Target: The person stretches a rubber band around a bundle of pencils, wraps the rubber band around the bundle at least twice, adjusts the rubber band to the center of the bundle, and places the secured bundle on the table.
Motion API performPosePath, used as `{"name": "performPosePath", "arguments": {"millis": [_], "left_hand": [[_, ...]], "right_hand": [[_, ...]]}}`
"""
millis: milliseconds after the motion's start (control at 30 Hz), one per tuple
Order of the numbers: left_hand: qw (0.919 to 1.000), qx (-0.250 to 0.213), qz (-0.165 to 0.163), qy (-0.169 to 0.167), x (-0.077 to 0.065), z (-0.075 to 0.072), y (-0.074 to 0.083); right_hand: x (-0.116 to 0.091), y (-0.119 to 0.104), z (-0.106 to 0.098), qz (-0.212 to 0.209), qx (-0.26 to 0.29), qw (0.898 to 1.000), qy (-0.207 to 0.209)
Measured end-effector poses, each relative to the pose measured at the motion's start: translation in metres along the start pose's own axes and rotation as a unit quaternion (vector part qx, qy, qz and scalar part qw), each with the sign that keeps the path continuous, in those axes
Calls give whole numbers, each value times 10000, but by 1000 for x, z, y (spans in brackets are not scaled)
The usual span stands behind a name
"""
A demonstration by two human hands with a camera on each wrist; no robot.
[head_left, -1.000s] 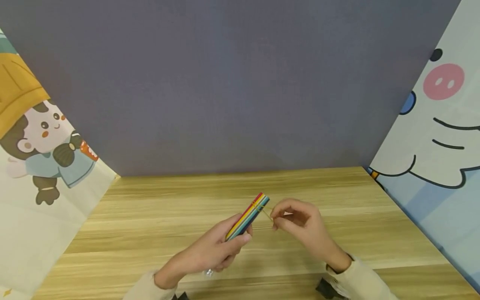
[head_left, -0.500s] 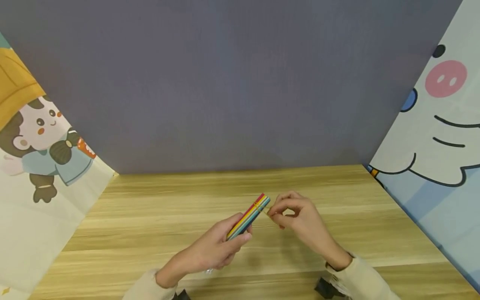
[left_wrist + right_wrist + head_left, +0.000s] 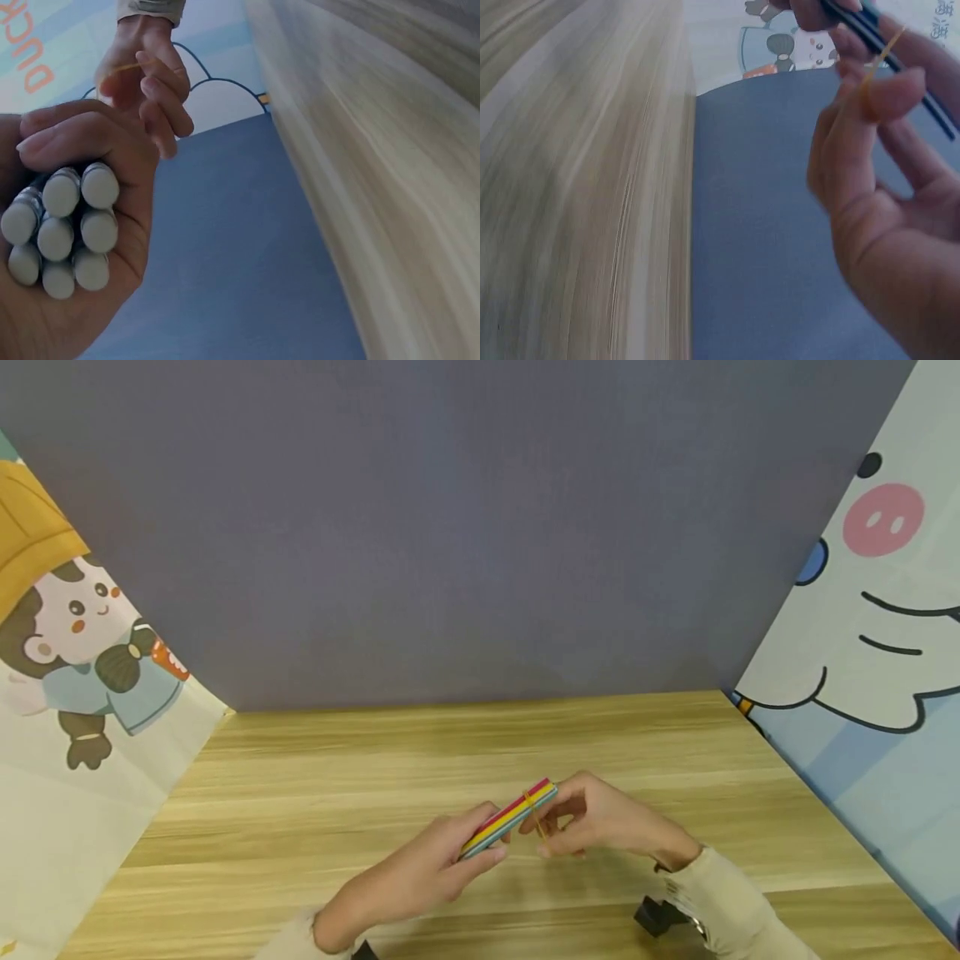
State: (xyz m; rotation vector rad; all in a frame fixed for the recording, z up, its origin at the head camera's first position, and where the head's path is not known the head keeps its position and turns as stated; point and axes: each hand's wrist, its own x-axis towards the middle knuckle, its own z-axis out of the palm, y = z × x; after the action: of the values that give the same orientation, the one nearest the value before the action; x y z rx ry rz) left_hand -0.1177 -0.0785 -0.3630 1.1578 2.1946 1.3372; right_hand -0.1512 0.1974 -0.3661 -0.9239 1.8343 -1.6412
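A bundle of coloured pencils (image 3: 510,822), with red, yellow and teal on show, slants up to the right above the table. My left hand (image 3: 420,870) grips its lower part. In the left wrist view the white eraser ends (image 3: 56,238) stick out of that fist. A thin yellow rubber band (image 3: 538,823) goes around the pencils near their far end. My right hand (image 3: 607,817) is beside that end and holds a stretched loop of the band on its fingers. The right wrist view shows the band (image 3: 886,54) drawn taut from the fingertips towards the dark pencils (image 3: 936,109).
The wood-grain table (image 3: 337,777) lies under both hands, with a grey panel (image 3: 480,535) rising at its back edge. Cartoon-printed sheets stand at the left (image 3: 90,793) and right (image 3: 862,693). Black wrist gear (image 3: 655,916) shows below the right sleeve.
The bundle has tipped lower and its far end has shifted right and nearer. My right hand has moved down around that end, and the band's loop now stretches downwards from the pencils.
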Motion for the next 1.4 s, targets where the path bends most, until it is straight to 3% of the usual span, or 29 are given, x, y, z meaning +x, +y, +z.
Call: {"name": "performPosePath", "arguments": {"millis": [133,233,367,500,633,800,867,967,1033,1100,1200,1300,1367,1400], "left_hand": [[9967,764,250,-126,-1,1,1],[9921,1196,302,-249,-3,3,3],[9804,1939,209,-278,-8,6,3],[9699,2418,-60,-281,-11,12,3],[9589,2784,-474,-269,-11,19,3],[9294,3552,-990,-144,-10,29,3],[9143,3901,-1084,27,-9,33,3],[8964,4260,-1206,221,-8,37,3],[8915,4322,-1327,299,-8,38,3],[8863,4410,-1353,407,-8,36,3],[8767,4588,-1316,602,-9,29,-1],[8678,4761,-1209,745,-9,19,-7],[8749,4656,-1108,737,-9,12,-9],[8805,4574,-979,768,-8,10,-9]], "right_hand": [[-1,2,-5,-156,130,9991,-384],[-1,1,-7,-84,-127,9985,-520],[-2,-2,-4,174,-1190,9916,-481],[-5,-8,4,184,-2626,9643,-286],[-3,-16,18,241,-3745,9269,-44],[-1,-21,36,227,-4954,8677,343],[-2,-20,43,-39,-5466,8355,554],[-1,-16,52,-647,-6184,7788,830],[0,-13,57,-1031,-6546,7418,1032],[1,-12,60,-1319,-6674,7222,1248],[3,-14,61,-1780,-6476,7210,1702],[2,-20,58,-2177,-6105,7294,2188],[1,-24,54,-2137,-5886,7408,2431],[0,-25,50,-1999,-5759,7525,2493]]}}
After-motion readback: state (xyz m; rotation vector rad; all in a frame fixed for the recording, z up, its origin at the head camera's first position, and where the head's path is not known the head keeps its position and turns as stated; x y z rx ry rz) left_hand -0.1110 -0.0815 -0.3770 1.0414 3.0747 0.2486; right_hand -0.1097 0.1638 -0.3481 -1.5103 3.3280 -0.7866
